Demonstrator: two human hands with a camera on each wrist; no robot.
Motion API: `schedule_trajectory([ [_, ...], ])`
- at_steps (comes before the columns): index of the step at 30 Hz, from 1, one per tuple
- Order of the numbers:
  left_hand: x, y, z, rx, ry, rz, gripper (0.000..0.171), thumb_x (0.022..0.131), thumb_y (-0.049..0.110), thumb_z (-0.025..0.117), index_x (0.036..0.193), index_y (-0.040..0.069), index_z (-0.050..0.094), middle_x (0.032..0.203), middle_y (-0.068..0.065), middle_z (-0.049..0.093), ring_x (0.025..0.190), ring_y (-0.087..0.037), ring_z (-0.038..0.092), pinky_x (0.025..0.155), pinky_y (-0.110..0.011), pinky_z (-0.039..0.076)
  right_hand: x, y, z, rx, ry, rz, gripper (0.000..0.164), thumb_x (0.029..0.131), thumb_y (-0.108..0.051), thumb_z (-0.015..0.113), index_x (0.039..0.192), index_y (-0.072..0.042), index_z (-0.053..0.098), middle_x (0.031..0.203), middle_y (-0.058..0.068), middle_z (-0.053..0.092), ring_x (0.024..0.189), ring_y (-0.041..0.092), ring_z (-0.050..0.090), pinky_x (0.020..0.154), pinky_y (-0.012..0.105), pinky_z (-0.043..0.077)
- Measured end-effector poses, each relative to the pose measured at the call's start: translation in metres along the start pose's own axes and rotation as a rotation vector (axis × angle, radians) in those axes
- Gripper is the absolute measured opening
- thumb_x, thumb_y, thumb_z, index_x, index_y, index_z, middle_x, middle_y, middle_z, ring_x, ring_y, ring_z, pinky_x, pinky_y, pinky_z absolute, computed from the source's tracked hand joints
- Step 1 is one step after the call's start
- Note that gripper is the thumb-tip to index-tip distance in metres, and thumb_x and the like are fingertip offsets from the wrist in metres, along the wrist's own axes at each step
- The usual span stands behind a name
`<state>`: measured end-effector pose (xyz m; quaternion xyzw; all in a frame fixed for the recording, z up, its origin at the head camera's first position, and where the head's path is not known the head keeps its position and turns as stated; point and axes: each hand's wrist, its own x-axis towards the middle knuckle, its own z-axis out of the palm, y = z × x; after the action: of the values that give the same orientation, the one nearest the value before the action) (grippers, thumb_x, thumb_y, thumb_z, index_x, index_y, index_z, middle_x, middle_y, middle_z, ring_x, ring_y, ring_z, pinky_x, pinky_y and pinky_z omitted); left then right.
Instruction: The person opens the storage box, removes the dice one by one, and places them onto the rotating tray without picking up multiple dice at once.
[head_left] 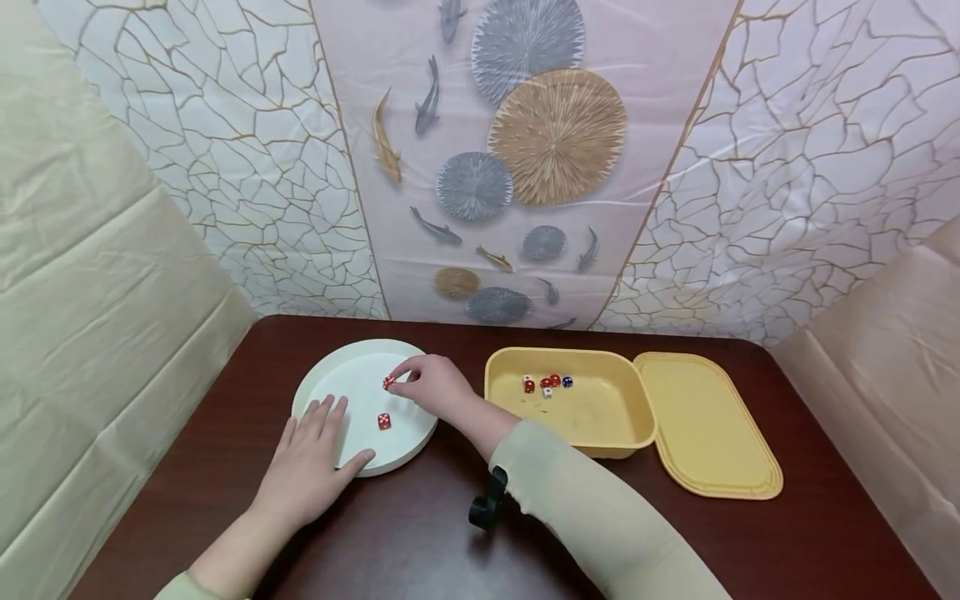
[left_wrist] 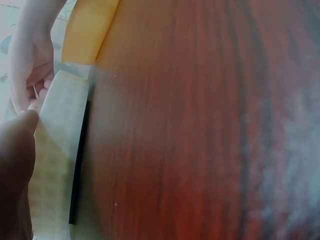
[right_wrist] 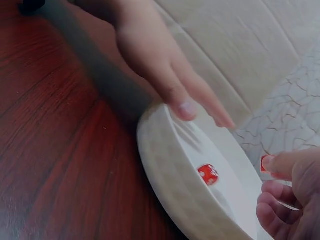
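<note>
Over the right part of a round white tray [head_left: 408, 450], my right hand [head_left: 433, 385] pinches a red die [head_left: 387, 382] between thumb and fingers. A second red die [head_left: 384, 422] with white pips lies on the tray floor, between my two hands. My left hand [head_left: 311, 458] rests at the tray's left front rim, its fingers spread and straight and holding nothing. In the right wrist view the pinched red die [right_wrist: 264, 163] shows at the tip of the right thumb, and the other die sits inside the rim. Only the left thumb shows closely in the left wrist view.
Right of the tray stands a yellow plastic box [head_left: 600, 425] holding several red, white and blue dice [head_left: 567, 382]. Its yellow lid [head_left: 716, 425] lies beside it, touching its right side. A patterned cloth backdrop hangs behind the dark wooden table [head_left: 420, 533].
</note>
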<state>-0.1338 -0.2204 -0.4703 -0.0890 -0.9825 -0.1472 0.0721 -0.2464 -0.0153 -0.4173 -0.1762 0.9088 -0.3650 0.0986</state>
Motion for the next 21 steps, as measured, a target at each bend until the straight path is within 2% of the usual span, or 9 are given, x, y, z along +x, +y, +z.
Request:
schedule_trajectory([
  [9, 0.001, -0.001, 0.002, 0.008, 0.002, 0.001, 0.095, 0.091, 0.074, 0.045, 0.156, 0.007, 0.027, 0.158, -0.019, 0.029, 0.147, -0.04, 0.02, 0.118, -0.06, 0.013, 0.01, -0.014, 0.02, -0.254, 0.003, -0.021, 0.014, 0.092, -0.031, 0.071, 0.104, -0.025, 0.076, 0.081, -0.011, 0.066, 0.075, 0.006, 0.056, 0.065, 0.021, 0.046],
  [13, 0.0, -0.002, 0.002, 0.012, -0.001, -0.003, 0.096, 0.09, 0.074, 0.044, 0.156, 0.006, 0.027, 0.158, -0.02, 0.029, 0.147, -0.04, 0.02, 0.117, -0.06, 0.013, 0.014, -0.018, 0.028, -0.371, -0.029, -0.027, 0.017, 0.094, -0.031, 0.069, 0.109, -0.025, 0.075, 0.093, -0.011, 0.071, 0.086, 0.007, 0.06, 0.075, 0.023, 0.049],
  [17, 0.0, -0.002, 0.002, 0.014, -0.004, -0.006, 0.095, 0.091, 0.073, 0.046, 0.156, 0.007, 0.026, 0.158, -0.019, 0.028, 0.147, -0.04, 0.019, 0.117, -0.06, 0.013, 0.017, -0.018, 0.033, -0.435, -0.043, -0.023, 0.017, 0.095, -0.031, 0.067, 0.11, -0.026, 0.075, 0.106, -0.012, 0.071, 0.097, 0.008, 0.061, 0.085, 0.025, 0.049],
  [21, 0.0, -0.001, 0.0, 0.022, 0.002, -0.006, 0.093, 0.092, 0.071, 0.048, 0.156, 0.006, 0.027, 0.158, -0.019, 0.029, 0.147, -0.04, 0.021, 0.117, -0.06, 0.014, 0.02, -0.017, 0.036, -0.476, -0.063, -0.019, 0.017, 0.095, -0.026, 0.066, 0.109, -0.026, 0.075, 0.106, -0.012, 0.071, 0.097, 0.008, 0.061, 0.084, 0.024, 0.049],
])
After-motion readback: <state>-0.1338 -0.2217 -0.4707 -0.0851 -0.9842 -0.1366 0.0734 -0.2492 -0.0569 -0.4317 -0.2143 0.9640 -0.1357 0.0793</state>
